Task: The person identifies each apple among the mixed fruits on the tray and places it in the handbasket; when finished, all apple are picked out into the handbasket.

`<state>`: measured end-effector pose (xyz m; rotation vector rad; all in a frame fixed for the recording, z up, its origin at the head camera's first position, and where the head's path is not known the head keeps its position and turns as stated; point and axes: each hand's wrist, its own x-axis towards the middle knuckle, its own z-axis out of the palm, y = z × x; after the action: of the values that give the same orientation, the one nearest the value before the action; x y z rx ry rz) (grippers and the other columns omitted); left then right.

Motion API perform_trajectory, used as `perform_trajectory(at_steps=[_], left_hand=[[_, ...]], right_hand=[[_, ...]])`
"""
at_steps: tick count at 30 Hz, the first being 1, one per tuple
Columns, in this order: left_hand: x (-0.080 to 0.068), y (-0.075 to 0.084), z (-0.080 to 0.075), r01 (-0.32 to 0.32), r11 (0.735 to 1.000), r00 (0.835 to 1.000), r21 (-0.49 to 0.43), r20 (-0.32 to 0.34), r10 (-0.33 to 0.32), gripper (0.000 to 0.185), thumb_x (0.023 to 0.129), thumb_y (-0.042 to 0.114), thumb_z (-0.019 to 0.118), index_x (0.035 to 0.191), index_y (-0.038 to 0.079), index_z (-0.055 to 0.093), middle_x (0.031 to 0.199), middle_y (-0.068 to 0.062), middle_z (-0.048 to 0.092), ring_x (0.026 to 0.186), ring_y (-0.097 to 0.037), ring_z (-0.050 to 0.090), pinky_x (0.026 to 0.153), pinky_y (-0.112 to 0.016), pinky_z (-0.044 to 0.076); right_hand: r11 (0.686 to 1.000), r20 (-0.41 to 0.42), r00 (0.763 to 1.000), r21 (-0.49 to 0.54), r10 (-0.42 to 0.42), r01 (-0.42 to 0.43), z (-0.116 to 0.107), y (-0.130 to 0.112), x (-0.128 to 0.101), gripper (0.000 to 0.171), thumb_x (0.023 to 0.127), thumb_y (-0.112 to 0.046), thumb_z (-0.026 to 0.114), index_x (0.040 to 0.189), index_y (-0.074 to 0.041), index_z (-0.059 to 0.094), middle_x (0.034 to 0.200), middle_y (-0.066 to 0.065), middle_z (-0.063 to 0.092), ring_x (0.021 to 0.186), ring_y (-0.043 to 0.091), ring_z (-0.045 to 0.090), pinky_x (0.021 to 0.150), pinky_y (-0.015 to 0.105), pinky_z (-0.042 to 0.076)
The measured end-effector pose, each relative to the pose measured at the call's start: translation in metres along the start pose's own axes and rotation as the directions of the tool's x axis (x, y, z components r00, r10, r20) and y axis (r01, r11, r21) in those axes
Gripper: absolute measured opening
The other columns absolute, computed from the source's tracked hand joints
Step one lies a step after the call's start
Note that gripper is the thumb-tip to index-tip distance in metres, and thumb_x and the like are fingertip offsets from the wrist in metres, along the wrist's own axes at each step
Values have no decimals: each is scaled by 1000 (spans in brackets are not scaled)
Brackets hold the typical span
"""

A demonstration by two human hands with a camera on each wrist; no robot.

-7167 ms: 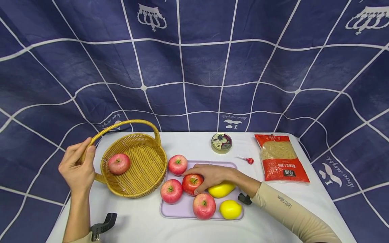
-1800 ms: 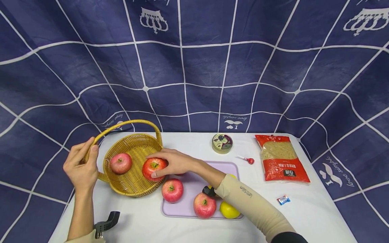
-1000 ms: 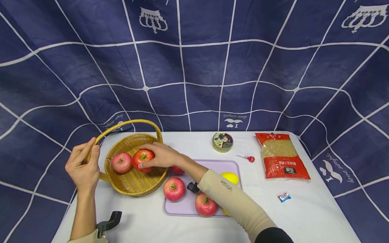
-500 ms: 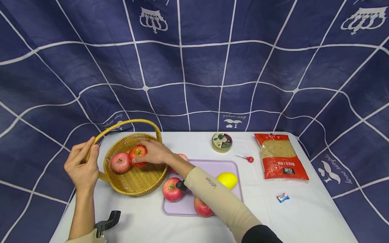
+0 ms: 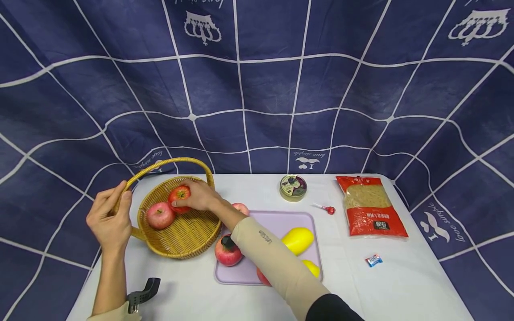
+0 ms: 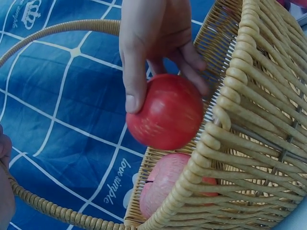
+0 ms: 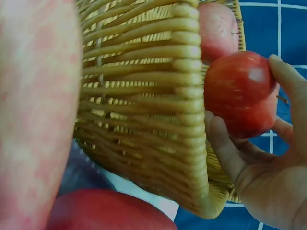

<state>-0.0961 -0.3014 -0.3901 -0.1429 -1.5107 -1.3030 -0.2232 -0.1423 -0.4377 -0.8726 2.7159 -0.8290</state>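
Red and glossy, the apple (image 5: pixel 179 196) sits in the right hand (image 5: pixel 198 196), whose thumb and fingers curl round it inside the basket (image 5: pixel 176 247), near the back wall. In the left wrist view the thumb presses the apple's (image 6: pixel 165 111) near face while the fingers wrap behind, and it hangs just above a paler pink apple (image 6: pixel 163 184) lying on the weave. From the head camera that pink apple (image 5: pixel 159 215) rests at the basket's left side, just beside the held one. The left hand (image 5: pixel 108 220) pinches the wicker handle (image 5: pixel 168 161) where it meets the rim, thumb and fingers closed on it.

Right of the basket lies a lilac tray (image 5: pixel 281 218); the person's sleeve (image 5: pixel 273 261) crosses it. On the tray are an apple (image 5: pixel 226 252) at the front left, another (image 5: pixel 241 207) at the back edge, a third mostly hidden under the sleeve, and two lemons (image 5: pixel 298 240). Farther back on the white table (image 5: pixel 401 285) stands a round tin (image 5: pixel 293 187), with a lollipop (image 5: pixel 325 208), a red noodle packet (image 5: pixel 371 206) and a small wrapped sweet (image 5: pixel 374 260) to the right.
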Motion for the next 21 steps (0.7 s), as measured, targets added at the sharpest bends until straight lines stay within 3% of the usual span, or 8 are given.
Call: perform_trajectory(at_steps=[10, 21], left_hand=[[-1, -1, -1, 1, 1000, 1000, -24, -22, -1, 22, 80, -14, 74, 102, -17, 71, 92, -4, 73, 84, -9, 62, 70, -13, 46], [-1, -1, 2, 7, 1000, 1000, -3, -7, -7, 21, 82, -13, 73, 102, -17, 71, 91, -1, 72, 83, -8, 61, 69, -13, 43]], right_hand=[[996, 32, 996, 7, 88, -88, 8, -1, 6, 73, 81, -64, 73, 144, -36, 52, 130, -10, 62, 120, 10, 54, 94, 24, 47], [994, 34, 993, -6, 114, -114, 15, 4, 15, 71, 86, -55, 73, 148, -29, 51, 134, -8, 63, 127, 12, 53, 100, 20, 44]])
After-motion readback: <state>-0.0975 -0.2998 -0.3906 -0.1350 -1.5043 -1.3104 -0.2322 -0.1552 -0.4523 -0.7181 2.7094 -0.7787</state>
